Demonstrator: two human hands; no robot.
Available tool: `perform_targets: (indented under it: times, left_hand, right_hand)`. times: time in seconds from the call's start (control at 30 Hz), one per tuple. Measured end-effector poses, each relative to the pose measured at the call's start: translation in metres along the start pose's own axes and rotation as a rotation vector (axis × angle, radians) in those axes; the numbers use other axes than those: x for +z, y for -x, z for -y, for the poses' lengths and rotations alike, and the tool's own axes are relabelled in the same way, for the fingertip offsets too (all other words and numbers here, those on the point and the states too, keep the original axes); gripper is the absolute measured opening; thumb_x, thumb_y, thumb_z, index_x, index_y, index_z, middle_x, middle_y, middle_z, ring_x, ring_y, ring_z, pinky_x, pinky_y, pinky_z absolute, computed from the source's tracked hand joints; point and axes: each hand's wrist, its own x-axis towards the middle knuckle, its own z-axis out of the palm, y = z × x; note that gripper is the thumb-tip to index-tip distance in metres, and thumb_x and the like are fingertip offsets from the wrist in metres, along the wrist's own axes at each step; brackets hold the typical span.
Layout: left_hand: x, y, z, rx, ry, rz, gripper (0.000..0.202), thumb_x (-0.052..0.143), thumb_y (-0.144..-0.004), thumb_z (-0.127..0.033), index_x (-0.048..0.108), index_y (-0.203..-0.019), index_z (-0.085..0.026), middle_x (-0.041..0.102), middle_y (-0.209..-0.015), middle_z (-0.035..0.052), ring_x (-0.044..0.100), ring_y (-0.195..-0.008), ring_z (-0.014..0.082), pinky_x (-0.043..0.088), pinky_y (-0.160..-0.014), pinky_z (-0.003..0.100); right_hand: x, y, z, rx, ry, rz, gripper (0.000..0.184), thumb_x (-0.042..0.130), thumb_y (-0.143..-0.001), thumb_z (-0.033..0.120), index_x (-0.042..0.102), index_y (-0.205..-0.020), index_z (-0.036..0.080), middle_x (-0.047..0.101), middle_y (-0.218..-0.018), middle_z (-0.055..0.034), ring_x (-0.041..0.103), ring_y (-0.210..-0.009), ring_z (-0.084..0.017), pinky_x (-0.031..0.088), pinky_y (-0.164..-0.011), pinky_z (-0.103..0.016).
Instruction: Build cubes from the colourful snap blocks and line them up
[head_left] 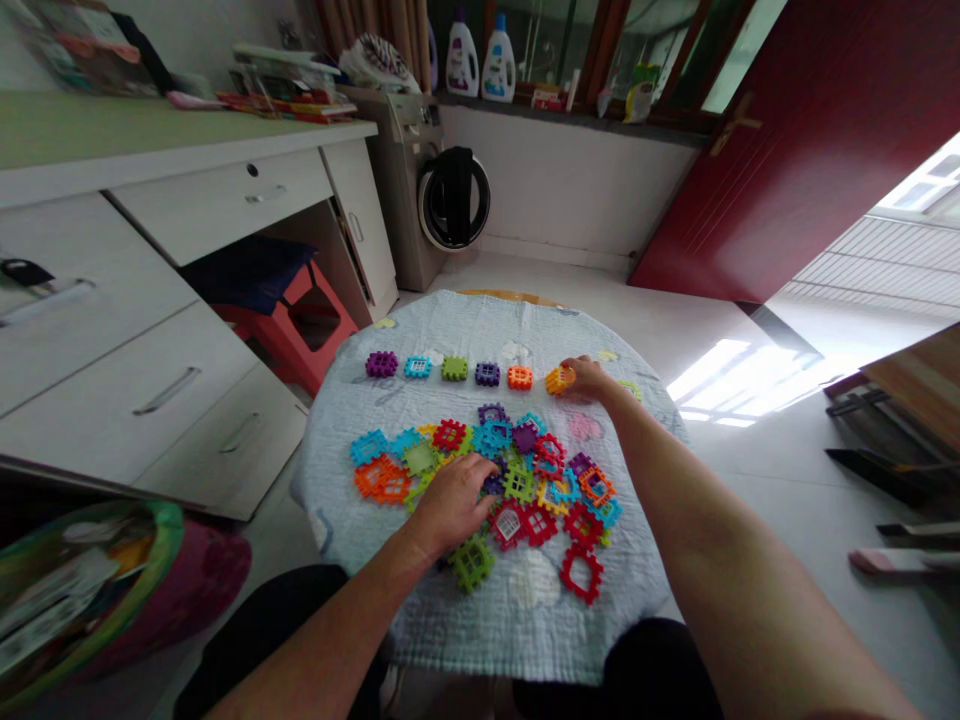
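Observation:
My right hand is closed around a yellow-orange block at the right end of a row on the cloth. To its left, spaced apart, are an orange block, a dark purple block, a green block, a light blue block and a purple block. Nearer me spreads a pile of loose plastic window-like panels with notched edges. Over its left-middle part rests my left hand, thumb and fingers apart beside a dark purple panel; its palm side is hidden.
A pale patterned cloth covers the round table. At left stand white drawers, a red stool and a full bin. A washing machine with its door open and a red door lie beyond.

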Motion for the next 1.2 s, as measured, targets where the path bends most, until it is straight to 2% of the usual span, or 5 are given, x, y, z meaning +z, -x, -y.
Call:
perform_targets:
  times: [0.27, 0.4, 0.9, 1.1, 1.2]
  left_hand:
    - [0.001, 0.001, 0.0, 0.003, 0.002, 0.02, 0.032, 0.06, -0.081, -0.018, 0.063, -0.112, -0.016, 0.065, -0.114, 0.0095, 0.059, -0.108, 0.023, 0.045, -0.099, 0.037]
    - [0.001, 0.001, 0.001, 0.002, 0.001, 0.021, 0.033, 0.06, -0.081, -0.019, 0.064, -0.113, -0.015, 0.065, -0.114, 0.01, 0.059, -0.108, 0.0236, 0.045, -0.1, 0.037]
    - [0.001, 0.002, 0.002, 0.021, 0.012, 0.005, 0.032, 0.059, -0.081, -0.019, 0.064, -0.113, -0.015, 0.065, -0.113, 0.0096, 0.059, -0.108, 0.0236, 0.045, -0.1, 0.037]
    - [0.0, 0.003, 0.001, 0.02, 0.006, 0.006, 0.031, 0.059, -0.081, -0.019, 0.064, -0.112, -0.016, 0.065, -0.113, 0.0095, 0.059, -0.108, 0.0231, 0.045, -0.1, 0.037]
    - [0.0, 0.003, 0.002, 0.022, -0.001, 0.011, 0.032, 0.06, -0.081, -0.019, 0.064, -0.112, -0.016, 0.065, -0.114, 0.0092, 0.059, -0.108, 0.0231, 0.045, -0.1, 0.037]
  right_hand:
    - [0.003, -0.005, -0.003, -0.064, 0.093, 0.015, 0.068, 0.075, -0.065, 0.04, 0.057, -0.128, 0.021, 0.06, -0.122, -0.0134, 0.055, -0.111, -0.031, 0.041, -0.093, -0.036]
    - [0.002, -0.007, 0.003, -0.098, 0.135, 0.044, 0.058, 0.073, -0.07, 0.041, 0.058, -0.121, 0.018, 0.064, -0.117, -0.0133, 0.059, -0.107, -0.029, 0.041, -0.091, -0.034]
    - [0.001, -0.011, 0.02, -0.054, 0.157, 0.086, 0.047, 0.073, -0.074, 0.032, 0.059, -0.115, 0.014, 0.065, -0.111, -0.0147, 0.063, -0.098, -0.024, 0.043, -0.077, -0.026]
    - [0.004, -0.008, 0.023, -0.046, 0.127, 0.073, 0.048, 0.073, -0.074, 0.028, 0.057, -0.117, 0.013, 0.062, -0.112, -0.0152, 0.062, -0.098, -0.023, 0.044, -0.08, -0.026]
    - [0.0, -0.003, 0.024, -0.043, 0.103, 0.06, 0.057, 0.074, -0.073, 0.027, 0.052, -0.124, 0.013, 0.059, -0.116, -0.0157, 0.062, -0.1, -0.023, 0.045, -0.081, -0.025]
